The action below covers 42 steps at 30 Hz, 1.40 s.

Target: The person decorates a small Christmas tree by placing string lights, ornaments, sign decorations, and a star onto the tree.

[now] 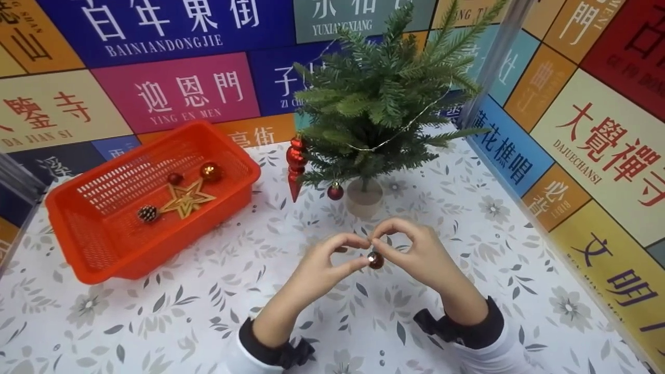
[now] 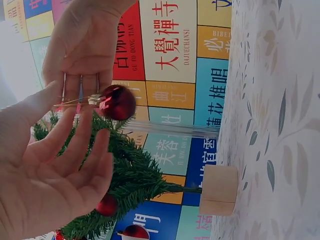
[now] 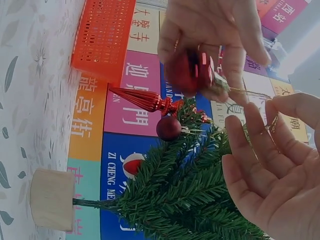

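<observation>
A shiny dark red bauble [image 1: 375, 260] hangs from a thin gold string [image 3: 246, 92] between the two hands, in front of the small Christmas tree [image 1: 384, 98]. The right hand [image 1: 418, 249] pinches the far end of the string between thumb and index finger. The left hand [image 1: 332, 262] is close by on the other side, its index fingertip near the string and thumb beside the bauble. A gap shows between that thumb and index finger; whether they grip anything is unclear. Its other fingers are behind the bauble in the right wrist view.
An orange-red plastic basket [image 1: 122, 259] stands at left, with a gold star [image 1: 187, 198], a pinecone [image 1: 147, 213] and two baubles inside. A red spire ornament [image 1: 295, 169] and another red bauble [image 1: 335, 191] hang on the tree. Its wooden base [image 1: 364, 200] rests on the floral tablecloth [image 1: 208, 322].
</observation>
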{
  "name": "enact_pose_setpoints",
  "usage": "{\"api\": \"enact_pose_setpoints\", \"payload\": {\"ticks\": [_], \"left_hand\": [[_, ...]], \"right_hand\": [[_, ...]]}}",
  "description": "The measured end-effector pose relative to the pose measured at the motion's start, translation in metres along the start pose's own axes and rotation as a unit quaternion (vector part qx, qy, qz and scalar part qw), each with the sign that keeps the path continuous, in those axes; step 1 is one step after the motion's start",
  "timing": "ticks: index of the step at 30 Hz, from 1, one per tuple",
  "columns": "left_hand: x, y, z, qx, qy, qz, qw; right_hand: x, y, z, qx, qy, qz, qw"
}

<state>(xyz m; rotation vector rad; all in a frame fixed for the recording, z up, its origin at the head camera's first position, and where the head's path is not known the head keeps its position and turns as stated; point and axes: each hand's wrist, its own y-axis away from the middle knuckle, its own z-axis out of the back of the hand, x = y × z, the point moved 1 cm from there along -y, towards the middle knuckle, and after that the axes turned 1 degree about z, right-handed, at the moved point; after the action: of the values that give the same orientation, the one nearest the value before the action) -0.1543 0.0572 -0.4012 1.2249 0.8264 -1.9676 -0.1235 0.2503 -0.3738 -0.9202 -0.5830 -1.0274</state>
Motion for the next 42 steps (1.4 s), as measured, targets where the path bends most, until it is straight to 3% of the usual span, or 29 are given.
{"api": "enact_pose_setpoints", "payload": {"ticks": [6, 11, 19, 26, 34, 39, 42], "left_hand": [[-0.005, 0.001, -0.004, -0.072, -0.036, -0.009, 0.9967], [-0.008, -0.001, -0.004, -0.101, -0.061, -0.01, 0.993], [-0.016, -0.006, -0.001, -0.087, -0.084, 0.002, 0.9926], [-0.026, -0.018, 0.001, -0.087, -0.09, -0.024, 0.9919], [-0.032, -0.028, 0.004, -0.101, -0.075, -0.026, 0.9918], [-0.037, -0.033, 0.004, -0.111, -0.06, -0.032, 0.9915], [-0.039, -0.036, 0.005, -0.118, -0.051, -0.034, 0.9911]], "right_hand": [[-0.001, 0.0, -0.004, 0.003, 0.03, 0.017, 0.9994], [0.001, -0.001, -0.006, 0.004, 0.045, 0.032, 0.9985], [0.003, -0.001, 0.001, 0.0, 0.094, 0.026, 0.9952], [0.006, -0.006, 0.011, -0.015, 0.154, 0.038, 0.9872], [0.021, -0.018, 0.02, 0.03, 0.229, 0.038, 0.9721], [0.027, -0.024, 0.023, 0.037, 0.242, 0.045, 0.9685], [0.027, -0.027, 0.026, 0.03, 0.232, 0.048, 0.9711]]}}
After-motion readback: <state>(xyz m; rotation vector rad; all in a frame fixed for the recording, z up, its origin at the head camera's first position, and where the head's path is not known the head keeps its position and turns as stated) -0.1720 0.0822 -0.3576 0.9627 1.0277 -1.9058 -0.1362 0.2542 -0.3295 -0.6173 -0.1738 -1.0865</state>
